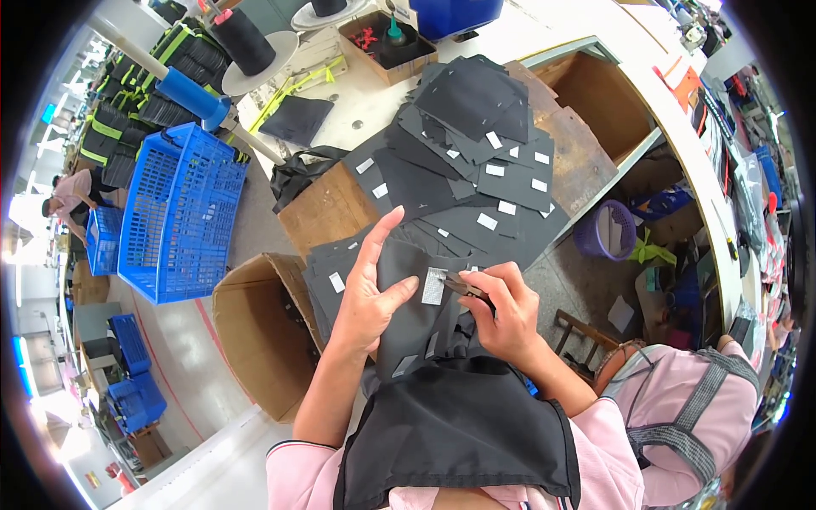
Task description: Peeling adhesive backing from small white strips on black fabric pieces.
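Right hand (507,313): closed round snips (467,289), tips at the white label (433,287).
Left hand (361,306): holding dark cloth (399,263), thumb (399,294) on top.
Label: on the cloth, just left of the tips, long axis near-to-far; left thumb nearer.
Far box (412,70): green bottle (395,34), red bits (365,38).
Left carton (246,340): shadowed inside, contents unclear.

We had flat black fabric pieces (425,174) piled before us on a flat brown wooden board (325,212); left stood an open brown cardboard box (244,340), beyond it a rectangular blue plastic basket (191,225); right, a round purple plastic basket (588,233).
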A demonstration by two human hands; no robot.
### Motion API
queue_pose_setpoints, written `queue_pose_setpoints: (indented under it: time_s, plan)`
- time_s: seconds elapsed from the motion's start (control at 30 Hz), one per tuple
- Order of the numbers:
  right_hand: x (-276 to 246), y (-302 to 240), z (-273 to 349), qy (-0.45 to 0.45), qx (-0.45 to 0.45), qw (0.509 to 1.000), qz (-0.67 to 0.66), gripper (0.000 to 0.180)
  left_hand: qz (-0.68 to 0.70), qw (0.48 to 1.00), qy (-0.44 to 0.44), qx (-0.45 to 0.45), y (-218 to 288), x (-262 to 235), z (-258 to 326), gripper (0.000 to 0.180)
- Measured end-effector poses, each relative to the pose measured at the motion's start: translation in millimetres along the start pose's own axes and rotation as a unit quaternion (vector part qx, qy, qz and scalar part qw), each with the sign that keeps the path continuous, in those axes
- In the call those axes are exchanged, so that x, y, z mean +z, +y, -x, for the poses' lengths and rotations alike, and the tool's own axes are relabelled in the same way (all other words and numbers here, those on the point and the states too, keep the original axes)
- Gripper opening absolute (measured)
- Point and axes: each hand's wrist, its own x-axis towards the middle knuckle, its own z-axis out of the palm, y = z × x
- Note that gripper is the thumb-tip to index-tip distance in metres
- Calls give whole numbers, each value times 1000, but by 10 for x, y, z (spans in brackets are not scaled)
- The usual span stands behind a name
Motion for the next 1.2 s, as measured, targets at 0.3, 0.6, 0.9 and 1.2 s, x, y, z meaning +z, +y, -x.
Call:
queue_pose_setpoints:
  time_s: [0.3,0.6,0.9,1.2]
  plan:
    - [14,31,-18,13,-100,992,75,34,70,996,-15,-51,6,-22,6,73]
    - [-67,78,-107,4,-18,1000,-13,33,41,997,-6,-64,4,2,3,74]
    - [-84,527,-424,-330,254,850,-322,20,186,968,-52,-160,-11,-103,-8,54]
    - [91,219,-363,-221,339,856,-321,8,-104,978,-120,-137,-180,-199,-43,31]
